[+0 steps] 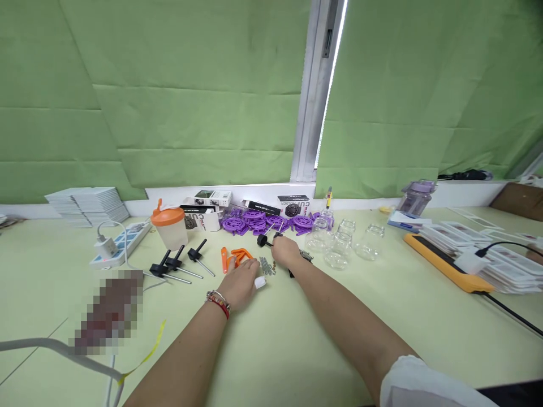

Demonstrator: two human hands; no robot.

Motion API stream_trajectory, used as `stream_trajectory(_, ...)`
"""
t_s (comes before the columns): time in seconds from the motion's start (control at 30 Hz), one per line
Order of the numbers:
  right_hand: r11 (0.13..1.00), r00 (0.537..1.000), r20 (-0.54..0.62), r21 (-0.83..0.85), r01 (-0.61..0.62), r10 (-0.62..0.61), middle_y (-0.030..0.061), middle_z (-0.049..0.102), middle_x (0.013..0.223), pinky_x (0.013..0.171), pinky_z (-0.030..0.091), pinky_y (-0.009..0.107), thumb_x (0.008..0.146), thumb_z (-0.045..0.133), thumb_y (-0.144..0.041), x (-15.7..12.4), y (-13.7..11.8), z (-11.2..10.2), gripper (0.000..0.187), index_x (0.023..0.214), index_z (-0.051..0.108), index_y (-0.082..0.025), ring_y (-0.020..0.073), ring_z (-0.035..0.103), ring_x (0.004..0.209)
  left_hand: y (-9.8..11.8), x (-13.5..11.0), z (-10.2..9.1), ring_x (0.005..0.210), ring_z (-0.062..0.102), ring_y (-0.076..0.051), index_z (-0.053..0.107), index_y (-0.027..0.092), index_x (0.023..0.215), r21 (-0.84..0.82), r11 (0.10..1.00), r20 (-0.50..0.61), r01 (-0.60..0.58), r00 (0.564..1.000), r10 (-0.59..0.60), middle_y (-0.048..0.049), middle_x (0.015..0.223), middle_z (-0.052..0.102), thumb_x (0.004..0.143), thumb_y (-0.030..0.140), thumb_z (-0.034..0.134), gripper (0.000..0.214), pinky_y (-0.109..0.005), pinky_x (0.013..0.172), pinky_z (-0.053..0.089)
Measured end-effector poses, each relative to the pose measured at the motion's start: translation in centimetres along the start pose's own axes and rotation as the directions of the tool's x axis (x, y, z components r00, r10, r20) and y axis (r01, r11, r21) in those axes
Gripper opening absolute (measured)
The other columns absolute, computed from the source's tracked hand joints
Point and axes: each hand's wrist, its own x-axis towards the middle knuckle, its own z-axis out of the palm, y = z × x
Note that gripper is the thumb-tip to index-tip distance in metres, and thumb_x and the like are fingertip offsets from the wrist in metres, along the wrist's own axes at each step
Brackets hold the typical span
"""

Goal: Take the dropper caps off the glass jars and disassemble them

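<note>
The left hand (238, 284) lies palm-down at the orange parts (224, 260) on the table (297, 345), its fingers stretched forward over their near edge, with a small group of silver screws (266, 265) just to its right. The right hand (285, 250) is at a black-knobbed rod (262, 241) in front of the purple parts (254, 223), its fingers curled inward, though whether they pinch anything cannot be told because the hand hides their tips. Three black-handled rods (196, 254) lie left of the orange parts, and clear vessels (338, 253) stand right of the right hand.
</note>
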Motion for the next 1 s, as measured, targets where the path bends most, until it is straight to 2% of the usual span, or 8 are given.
stream_trajectory(0.2, 1.0, 1.0, -0.015, 0.008, -0.014, 0.014, 0.0174, 0.068, 0.103, 0.071, 0.045, 0.031, 0.087, 0.051, -0.026, -0.3, 0.3, 0.2, 0.023, 0.097, 0.068, -0.014, 0.0265, 0.065, 0.092, -0.6, -0.5, -1.1, 0.09, 0.059, -0.024, 0.058, 0.022, 0.091, 0.012, 0.997, -0.054, -0.071, 0.996, 0.071, -0.0056, 0.089, 0.065, 0.09, 0.034, 0.042, 0.02, -0.054, 0.104, 0.023)
stream_trajectory(0.3, 1.0, 1.0, -0.028, 0.021, -0.006, 0.007, 0.0172, 0.068, 0.104, 0.072, 0.045, 0.031, 0.089, 0.048, -0.029, -0.8, 0.3, 0.0, 0.026, 0.1, 0.067, -0.014, 0.0268, 0.065, 0.094, -2.3, -0.6, -2.3, 0.095, 0.057, -0.025, 0.061, 0.022, 0.09, 0.096, 0.989, -0.192, 0.116, 0.977, -0.096, -0.0073, 0.097, 0.064, 0.087, 0.024, 0.041, 0.02, -0.047, 0.097, 0.032)
stream_trajectory(0.4, 0.999, 0.999, -0.033, 0.038, 0.005, -0.003, 0.0164, 0.068, 0.103, 0.072, 0.044, 0.031, 0.089, 0.047, -0.03, -1.4, 0.4, -0.5, 0.026, 0.101, 0.066, -0.015, 0.0264, 0.064, 0.095, -5.2, -1.0, -3.3, 0.106, 0.055, -0.031, 0.063, 0.015, 0.103, 0.123, 0.87, -0.396, 0.477, 0.827, -0.398, -0.0156, 0.112, 0.06, 0.081, 0.015, 0.042, 0.03, -0.045, 0.09, 0.039)
stream_trajectory(0.5, 0.998, 0.999, -0.034, 0.061, 0.017, -0.015, 0.015, 0.068, 0.105, 0.073, 0.043, 0.03, 0.089, 0.047, -0.028, -2.0, 0.8, -0.9, 0.026, 0.105, 0.066, -0.017, 0.0254, 0.063, 0.096, -7.7, -1.6, -3.4, 0.12, 0.047, -0.035, 0.059, 0.011, 0.12, 0.097, 0.77, -0.433, 0.631, 0.723, -0.538, -0.0217, 0.134, 0.047, 0.079, 0.013, 0.044, 0.044, -0.047, 0.093, 0.04)
stream_trajectory(0.6, 0.994, 0.999, -0.012, 0.094, 0.054, -0.053, 0.0104, 0.068, 0.108, 0.074, 0.042, 0.028, 0.088, 0.049, -0.026, -2.5, 1.5, -1.3, 0.025, 0.104, 0.068, -0.021, 0.0226, 0.062, 0.098, -8.8, -2.0, -3.0, 0.127, 0.041, -0.038, 0.061, 0.016, 0.12, 0.15, 0.741, -0.373, 0.654, 0.732, -0.57, -0.0194, 0.144, 0.038, 0.08, 0.015, 0.044, 0.044, -0.054, 0.095, 0.038)
stream_trajectory(0.73, 0.98, 0.989, 0.03, 0.142, 0.138, -0.144, 0.0045, 0.07, 0.104, 0.075, 0.041, 0.024, 0.084, 0.054, -0.022, -3.6, 2.0, -1.6, 0.022, 0.097, 0.072, -0.025, 0.0181, 0.062, 0.096, -8.7, -2.0, -3.0, 0.125, 0.043, -0.036, 0.066, 0.02, 0.109, 0.223, 0.76, -0.327, 0.611, 0.781, -0.532, -0.0152, 0.139, 0.046, 0.081, 0.012, 0.039, 0.039, -0.056, 0.093, 0.037)
stream_trajectory(0.9, 0.951, 0.974, 0.039, 0.227, 0.209, -0.224, 0.0038, 0.071, 0.102, 0.067, 0.039, 0.024, 0.083, 0.054, -0.021, -5.1, 1.4, -1.8, 0.024, 0.099, 0.072, -0.024, 0.017, 0.062, 0.089, -9.3, -1.9, -3.5, 0.123, 0.045, -0.034, 0.059, 0.016, 0.121, 0.192, 0.748, -0.412, 0.635, 0.744, -0.526, -0.0164, 0.14, 0.046, 0.081, 0.012, 0.039, 0.045, -0.052, 0.093, 0.039)
stream_trajectory(1.0, 0.953, 0.969, 0.03, 0.188, 0.236, -0.246, 0.0042, 0.071, 0.097, 0.066, 0.037, 0.024, 0.082, 0.055, -0.019, -5.6, 0.9, -1.5, 0.023, 0.097, 0.073, -0.024, 0.0181, 0.062, 0.088, -9.8, -2.0, -3.4, 0.123, 0.046, -0.034, 0.057, 0.017, 0.123, 0.188, 0.753, -0.371, 0.631, 0.755, -0.541, -0.0161, 0.143, 0.043, 0.08, 0.011, 0.039, 0.046, -0.052, 0.094, 0.038)
